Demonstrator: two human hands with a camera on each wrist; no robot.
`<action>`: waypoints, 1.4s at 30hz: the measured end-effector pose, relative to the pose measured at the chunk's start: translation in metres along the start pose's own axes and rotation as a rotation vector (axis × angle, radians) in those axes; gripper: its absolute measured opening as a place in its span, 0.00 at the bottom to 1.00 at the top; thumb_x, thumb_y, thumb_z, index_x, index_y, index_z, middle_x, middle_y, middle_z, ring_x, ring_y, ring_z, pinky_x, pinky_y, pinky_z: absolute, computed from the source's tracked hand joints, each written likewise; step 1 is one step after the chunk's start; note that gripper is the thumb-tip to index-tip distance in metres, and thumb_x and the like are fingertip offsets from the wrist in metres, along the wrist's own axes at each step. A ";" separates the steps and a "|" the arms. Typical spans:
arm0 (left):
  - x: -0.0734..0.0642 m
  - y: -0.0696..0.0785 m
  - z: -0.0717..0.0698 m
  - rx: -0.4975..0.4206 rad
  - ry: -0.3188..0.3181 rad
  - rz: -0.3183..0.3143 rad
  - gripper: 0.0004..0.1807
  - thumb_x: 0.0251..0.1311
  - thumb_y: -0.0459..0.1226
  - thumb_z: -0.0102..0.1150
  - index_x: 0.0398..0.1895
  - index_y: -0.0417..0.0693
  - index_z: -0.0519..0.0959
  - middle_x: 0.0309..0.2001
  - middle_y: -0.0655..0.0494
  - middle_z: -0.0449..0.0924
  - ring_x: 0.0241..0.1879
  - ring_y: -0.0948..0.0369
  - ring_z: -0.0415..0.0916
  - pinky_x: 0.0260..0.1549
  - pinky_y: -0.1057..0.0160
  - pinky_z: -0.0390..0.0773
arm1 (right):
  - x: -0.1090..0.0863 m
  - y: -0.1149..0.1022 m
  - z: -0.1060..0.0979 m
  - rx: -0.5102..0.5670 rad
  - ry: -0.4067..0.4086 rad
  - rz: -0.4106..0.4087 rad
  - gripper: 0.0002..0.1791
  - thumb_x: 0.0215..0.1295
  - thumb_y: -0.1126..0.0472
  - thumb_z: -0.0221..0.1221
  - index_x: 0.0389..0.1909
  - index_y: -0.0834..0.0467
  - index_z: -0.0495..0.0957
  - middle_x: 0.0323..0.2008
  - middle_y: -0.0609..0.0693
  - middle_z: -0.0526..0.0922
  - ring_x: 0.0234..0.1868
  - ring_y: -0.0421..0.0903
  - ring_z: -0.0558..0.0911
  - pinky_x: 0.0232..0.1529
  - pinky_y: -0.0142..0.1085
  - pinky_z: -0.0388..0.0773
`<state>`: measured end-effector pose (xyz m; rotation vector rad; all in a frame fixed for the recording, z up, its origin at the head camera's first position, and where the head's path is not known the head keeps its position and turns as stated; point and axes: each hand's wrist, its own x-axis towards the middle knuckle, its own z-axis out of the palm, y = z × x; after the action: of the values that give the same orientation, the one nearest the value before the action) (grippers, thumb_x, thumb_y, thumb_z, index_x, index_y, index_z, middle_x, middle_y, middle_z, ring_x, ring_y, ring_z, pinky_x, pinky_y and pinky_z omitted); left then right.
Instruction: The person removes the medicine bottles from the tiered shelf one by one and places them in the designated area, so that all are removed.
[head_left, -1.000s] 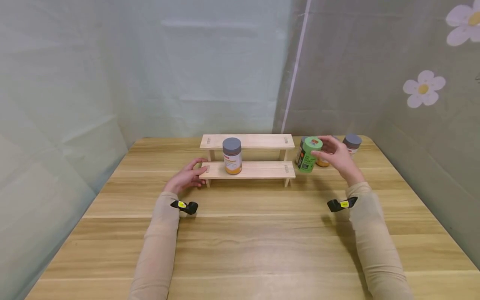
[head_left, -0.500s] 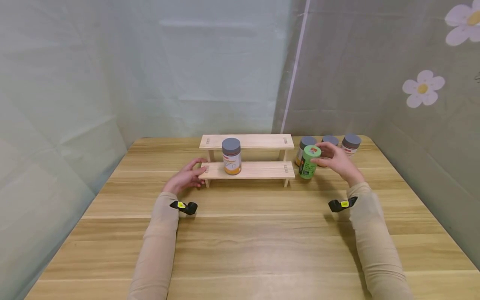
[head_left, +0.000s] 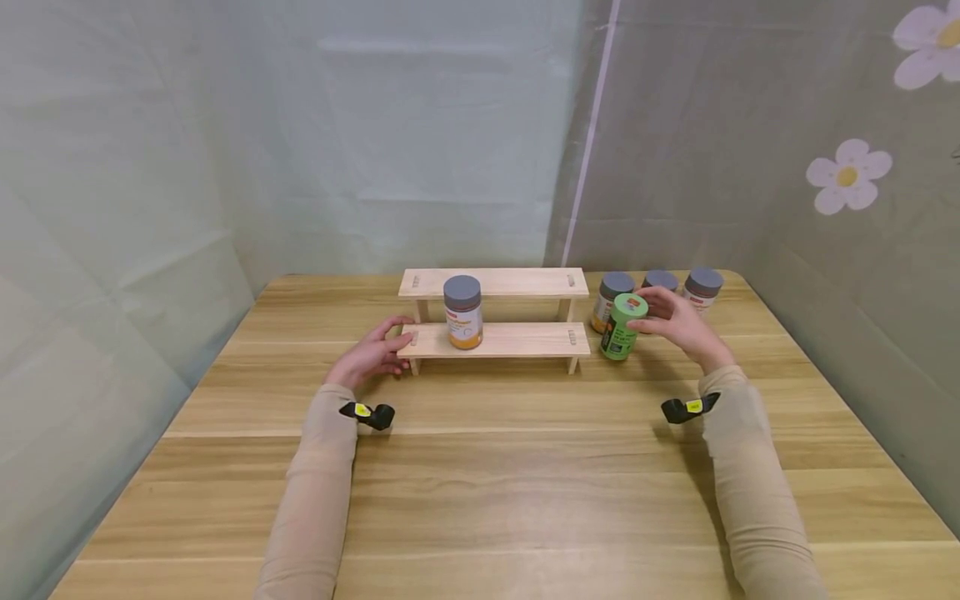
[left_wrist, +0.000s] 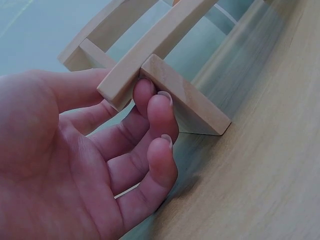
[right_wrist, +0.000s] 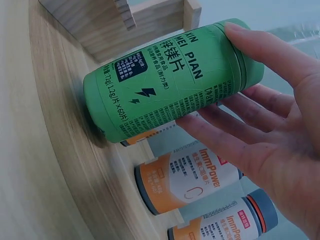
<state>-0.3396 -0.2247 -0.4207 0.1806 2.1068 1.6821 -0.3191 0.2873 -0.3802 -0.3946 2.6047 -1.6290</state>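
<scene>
My right hand (head_left: 682, 327) holds a green pill bottle (head_left: 621, 335) near its lid, thumb on one side and fingers on the other. In the right wrist view the label of this bottle faces the camera, and its base is right at the tabletop. To the left, a two-tier wooden rack (head_left: 525, 337) stands on the table. My left hand (head_left: 366, 358) grips the left end of its lower shelf; in the left wrist view the fingertips curl beneath the board beside a leg. On that lower shelf stands a white-and-orange pill bottle (head_left: 463, 317) with a grey lid.
Behind the green bottle stand several similar grey-lidded bottles, one (head_left: 613, 292) close to the rack, another (head_left: 702, 288) at the far right; the middle one (right_wrist: 187, 177) is partly hidden by my right hand in the head view. Fabric walls surround the wooden table (head_left: 480, 483).
My right hand has brought the green bottle down and nearer to me, then slightly right, uncovering the grey-lidded bottle behind it. The left hand stays at the shelf.
</scene>
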 end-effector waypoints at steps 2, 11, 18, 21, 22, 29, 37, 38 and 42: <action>0.000 0.000 0.000 -0.002 -0.001 -0.002 0.30 0.74 0.44 0.44 0.73 0.52 0.48 0.31 0.60 0.78 0.27 0.66 0.78 0.29 0.67 0.77 | 0.000 0.000 0.000 0.005 -0.003 0.000 0.31 0.64 0.60 0.63 0.65 0.63 0.63 0.45 0.32 0.76 0.49 0.26 0.75 0.44 0.25 0.78; 0.001 0.000 0.000 0.005 0.002 0.000 0.30 0.74 0.44 0.44 0.73 0.52 0.48 0.31 0.60 0.77 0.27 0.67 0.78 0.29 0.67 0.77 | 0.000 0.000 -0.001 -0.031 -0.011 0.013 0.33 0.64 0.59 0.64 0.66 0.63 0.63 0.49 0.37 0.75 0.50 0.26 0.74 0.46 0.23 0.76; 0.002 -0.001 0.000 0.005 -0.001 -0.003 0.31 0.74 0.45 0.44 0.74 0.52 0.48 0.32 0.60 0.77 0.27 0.66 0.77 0.29 0.67 0.77 | 0.001 0.006 0.000 -0.055 -0.027 0.024 0.33 0.63 0.59 0.64 0.66 0.63 0.63 0.49 0.38 0.75 0.50 0.25 0.73 0.47 0.21 0.73; 0.003 -0.001 0.000 0.000 -0.004 -0.001 0.30 0.74 0.44 0.44 0.74 0.52 0.48 0.31 0.59 0.77 0.27 0.66 0.77 0.28 0.67 0.76 | 0.001 0.009 0.000 -0.038 -0.043 0.027 0.33 0.64 0.58 0.63 0.66 0.63 0.61 0.50 0.36 0.74 0.52 0.26 0.72 0.49 0.21 0.72; 0.002 -0.001 0.000 0.000 -0.005 0.000 0.30 0.74 0.44 0.44 0.74 0.52 0.48 0.31 0.59 0.77 0.27 0.66 0.77 0.28 0.67 0.76 | 0.001 0.010 0.000 -0.029 -0.046 0.030 0.33 0.64 0.58 0.63 0.66 0.62 0.61 0.50 0.37 0.74 0.52 0.27 0.72 0.49 0.21 0.72; 0.001 -0.001 -0.001 0.006 0.000 -0.005 0.30 0.74 0.44 0.43 0.73 0.51 0.48 0.31 0.59 0.77 0.27 0.66 0.77 0.29 0.67 0.77 | 0.001 0.010 0.000 -0.001 -0.071 0.041 0.33 0.66 0.58 0.61 0.68 0.62 0.59 0.54 0.40 0.72 0.57 0.33 0.71 0.50 0.21 0.71; 0.002 -0.001 0.000 -0.005 -0.003 -0.001 0.30 0.74 0.45 0.44 0.73 0.51 0.48 0.31 0.59 0.77 0.27 0.66 0.77 0.28 0.67 0.77 | 0.001 0.011 0.001 0.013 -0.078 0.037 0.34 0.66 0.60 0.60 0.69 0.63 0.57 0.53 0.39 0.72 0.54 0.30 0.71 0.51 0.21 0.72; 0.001 -0.001 0.000 -0.004 -0.005 -0.001 0.30 0.74 0.45 0.44 0.73 0.51 0.48 0.32 0.59 0.77 0.27 0.66 0.77 0.28 0.67 0.77 | 0.001 0.010 0.000 0.019 -0.081 0.038 0.34 0.66 0.60 0.60 0.69 0.63 0.57 0.52 0.38 0.72 0.54 0.30 0.71 0.51 0.21 0.72; 0.001 0.000 -0.001 -0.002 -0.008 0.000 0.30 0.74 0.44 0.43 0.74 0.51 0.47 0.32 0.59 0.77 0.27 0.66 0.77 0.28 0.68 0.76 | 0.000 0.006 0.001 0.031 -0.089 0.024 0.34 0.66 0.59 0.61 0.69 0.63 0.58 0.52 0.37 0.72 0.55 0.30 0.72 0.51 0.21 0.72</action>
<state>-0.3408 -0.2249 -0.4213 0.1865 2.0994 1.6808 -0.3205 0.2889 -0.3863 -0.4219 2.5078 -1.6034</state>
